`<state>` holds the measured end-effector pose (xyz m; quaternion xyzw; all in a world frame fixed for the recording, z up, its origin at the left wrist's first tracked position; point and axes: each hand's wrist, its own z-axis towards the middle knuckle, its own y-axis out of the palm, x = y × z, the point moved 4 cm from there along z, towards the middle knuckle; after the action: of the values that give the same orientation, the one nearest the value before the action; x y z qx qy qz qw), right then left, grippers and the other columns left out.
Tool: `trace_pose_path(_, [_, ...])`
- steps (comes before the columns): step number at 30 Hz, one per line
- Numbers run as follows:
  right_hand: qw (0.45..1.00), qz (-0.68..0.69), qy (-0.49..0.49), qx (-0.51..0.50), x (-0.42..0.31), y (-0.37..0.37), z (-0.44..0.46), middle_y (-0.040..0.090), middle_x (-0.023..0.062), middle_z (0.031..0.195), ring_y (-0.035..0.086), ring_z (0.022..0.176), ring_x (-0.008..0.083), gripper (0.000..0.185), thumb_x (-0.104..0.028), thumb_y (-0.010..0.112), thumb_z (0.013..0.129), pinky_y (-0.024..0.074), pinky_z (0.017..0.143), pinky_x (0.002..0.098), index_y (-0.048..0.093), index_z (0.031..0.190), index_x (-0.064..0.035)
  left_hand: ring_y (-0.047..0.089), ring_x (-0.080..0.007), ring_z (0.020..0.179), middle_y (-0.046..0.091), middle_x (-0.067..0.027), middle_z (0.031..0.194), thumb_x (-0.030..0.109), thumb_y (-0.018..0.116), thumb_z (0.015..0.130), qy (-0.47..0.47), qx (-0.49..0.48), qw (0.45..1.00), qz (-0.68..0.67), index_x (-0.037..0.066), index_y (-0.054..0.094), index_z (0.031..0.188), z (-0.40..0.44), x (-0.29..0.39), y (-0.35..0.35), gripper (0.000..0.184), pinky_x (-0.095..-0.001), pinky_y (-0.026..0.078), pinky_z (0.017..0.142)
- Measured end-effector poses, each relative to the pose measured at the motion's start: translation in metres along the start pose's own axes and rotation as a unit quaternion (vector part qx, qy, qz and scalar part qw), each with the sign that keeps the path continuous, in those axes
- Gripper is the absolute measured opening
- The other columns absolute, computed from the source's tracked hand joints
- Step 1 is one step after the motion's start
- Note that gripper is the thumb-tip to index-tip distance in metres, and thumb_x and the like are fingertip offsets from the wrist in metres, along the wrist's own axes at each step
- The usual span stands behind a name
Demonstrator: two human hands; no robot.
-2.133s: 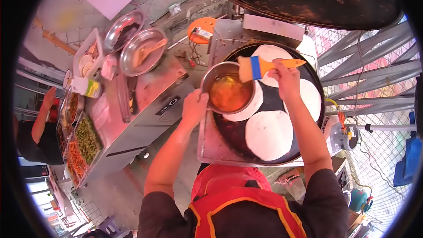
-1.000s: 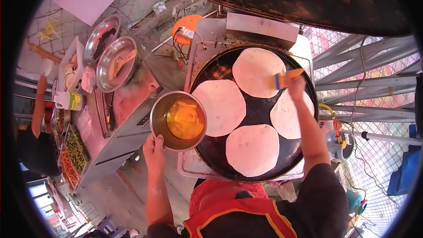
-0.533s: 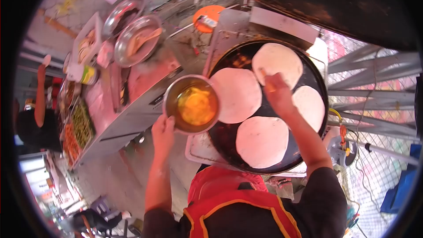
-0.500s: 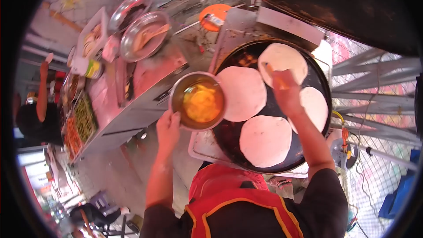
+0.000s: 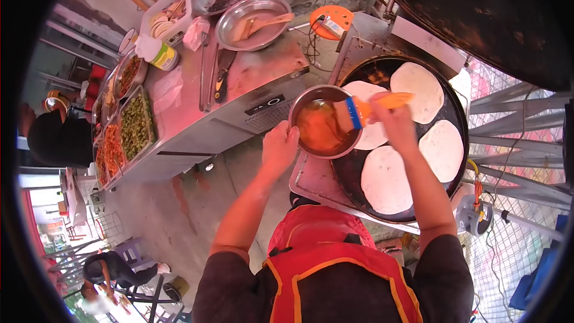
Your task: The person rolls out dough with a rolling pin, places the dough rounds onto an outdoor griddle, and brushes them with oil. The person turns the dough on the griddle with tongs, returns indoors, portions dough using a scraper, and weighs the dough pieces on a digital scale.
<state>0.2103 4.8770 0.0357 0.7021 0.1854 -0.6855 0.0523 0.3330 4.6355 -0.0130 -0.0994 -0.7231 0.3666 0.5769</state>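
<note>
My left hand point(image 5: 280, 148) grips the rim of a round metal bowl point(image 5: 297, 104) that holds orange-yellow oil. Closed around the orange handle of a basting brush point(image 5: 354, 112), my right hand point(image 5: 393, 121) is above the griddle's near side. The brush has a blue band, and its bristles dip into the bowl. Several flat round doughs lie on the black griddle point(image 5: 412, 134): one flatbread point(image 5: 417, 93) at the far side, another flatbread point(image 5: 441, 151) at the right, a near flatbread point(image 5: 385, 179), and one partly hidden behind the bowl and brush.
A steel counter point(image 5: 251, 81) on the left carries metal bowls, a knife point(image 5: 222, 78) and a tray of chopped greens point(image 5: 137, 122). The large dark lid point(image 5: 472, 18) hangs at upper right. Two people are at far left; an orange stool point(image 5: 332, 19) stands behind.
My right hand has come from the far flatbread to the bowl, and the brush now dips into it. The view has shifted, so the counter shows farther right.
</note>
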Motion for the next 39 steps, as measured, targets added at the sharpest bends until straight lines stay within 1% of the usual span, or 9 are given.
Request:
trace_pose_path(6, [0.944, 0.301, 0.063, 0.122, 0.07, -0.047, 0.017, 0.062, 0.0078, 0.084, 0.061, 0.062, 0.0114, 0.019, -0.011, 0.061, 0.088, 0.0534, 0.061, 0.0225, 0.06, 0.098, 0.0044, 0.059, -0.0403, 0.068, 0.057, -0.0224, 0.068, 0.022, 0.053, 0.087, -0.033, 0.016, 0.999, -0.016, -0.001, 0.05, 0.075, -0.013, -0.02, -0.019, 0.026, -0.0463, 0.044, 0.061])
trace_pose_path(13, [0.979, 0.042, 0.096, 0.177, 0.174, -0.08, 0.095, 0.063, 0.0092, 0.081, 0.062, 0.063, 0.0135, 0.017, -0.014, 0.064, 0.086, 0.0506, 0.058, 0.0271, 0.062, 0.094, 0.0008, 0.054, -0.0256, 0.055, 0.05, -0.0166, 0.059, 0.019, 0.054, 0.087, -0.058, 0.06, 0.996, -0.009, -0.001, 0.046, 0.07, -0.037, -0.041, -0.046, 0.027, -0.0383, 0.043, 0.056])
trace_pose_path(16, [0.967, -0.117, -0.078, 0.214, 0.134, -0.07, 0.117, 0.065, 0.0104, 0.083, 0.063, 0.067, 0.0203, 0.015, -0.014, 0.063, 0.086, 0.0496, 0.061, 0.0327, 0.062, 0.094, -0.0014, 0.052, -0.02, 0.055, 0.049, -0.0137, 0.058, 0.018, 0.054, 0.088, -0.103, 0.076, 0.989, -0.073, -0.001, 0.046, 0.07, -0.045, -0.048, -0.051, 0.028, -0.0354, 0.043, 0.055])
trace_pose_path(19, [0.954, -0.18, -0.232, -0.058, 0.147, -0.002, 0.094, 0.062, 0.0134, 0.11, 0.059, 0.101, 0.0255, 0.019, -0.013, 0.049, 0.093, 0.045, 0.088, 0.0333, 0.061, 0.106, -0.0041, 0.053, -0.016, 0.056, 0.05, -0.0112, 0.058, 0.018, 0.053, 0.089, -0.082, 0.076, 0.994, 0.0, -0.002, 0.049, 0.072, -0.049, -0.067, -0.056, 0.026, -0.0331, 0.044, 0.056])
trace_pose_path(20, [0.96, -0.177, -0.151, -0.155, 0.143, 0.019, 0.061, 0.062, 0.0124, 0.11, 0.058, 0.104, 0.0242, 0.025, -0.011, 0.048, 0.091, 0.0421, 0.094, 0.0315, 0.06, 0.112, -0.0051, 0.053, -0.0154, 0.056, 0.051, -0.0106, 0.058, 0.018, 0.053, 0.089, -0.086, 0.083, 0.992, -0.028, -0.002, 0.05, 0.073, -0.049, -0.068, -0.056, 0.026, -0.0326, 0.044, 0.056])
trace_pose_path(23, [0.852, -0.343, -0.354, -0.178, 0.094, 0.055, -0.018, 0.06, 0.0119, 0.108, 0.059, 0.096, 0.0305, 0.016, -0.011, 0.055, 0.085, 0.0513, 0.076, 0.0381, 0.058, 0.1, -0.0087, 0.053, -0.0141, 0.056, 0.052, -0.009, 0.058, 0.018, 0.053, 0.09, -0.101, 0.091, 0.987, -0.089, -0.002, 0.052, 0.074, -0.055, -0.071, -0.054, 0.025, -0.0317, 0.044, 0.056])
trace_pose_path(31, [0.973, -0.123, 0.08, 0.176, 0.174, -0.105, 0.037, 0.065, 0.0064, 0.079, 0.061, 0.065, 0.0111, 0.013, -0.014, 0.061, 0.088, 0.0494, 0.06, 0.0277, 0.063, 0.093, -0.0012, 0.053, -0.0129, 0.054, 0.054, -0.008, 0.059, 0.017, 0.053, 0.09, -0.1, 0.08, 0.987, -0.095, -0.002, 0.053, 0.074, -0.055, -0.073, -0.055, 0.025, -0.03, 0.044, 0.054])
trace_pose_path(34, [0.945, -0.207, -0.112, 0.228, 0.137, -0.118, 0.047, 0.065, 0.0102, 0.078, 0.064, 0.067, 0.0202, 0.016, -0.017, 0.057, 0.089, 0.0488, 0.06, 0.0309, 0.063, 0.092, -0.0036, 0.054, -0.0118, 0.055, 0.053, -0.0074, 0.058, 0.017, 0.052, 0.09, -0.077, 0.077, 0.992, -0.07, -0.002, 0.053, 0.073, -0.055, -0.054, -0.056, 0.025, -0.0296, 0.045, 0.055])
trace_pose_path(39, [0.866, -0.416, -0.279, -0.006, 0.154, -0.023, -0.01, 0.059, 0.0085, 0.097, 0.062, 0.085, 0.0292, 0.021, -0.007, 0.052, 0.08, 0.0543, 0.066, 0.0385, 0.061, 0.099, -0.0112, 0.055, -0.0116, 0.057, 0.055, -0.0079, 0.061, 0.016, 0.052, 0.091, -0.081, 0.069, 0.989, -0.105, -0.003, 0.054, 0.077, -0.049, -0.047, -0.049, 0.024, -0.0293, 0.046, 0.055])
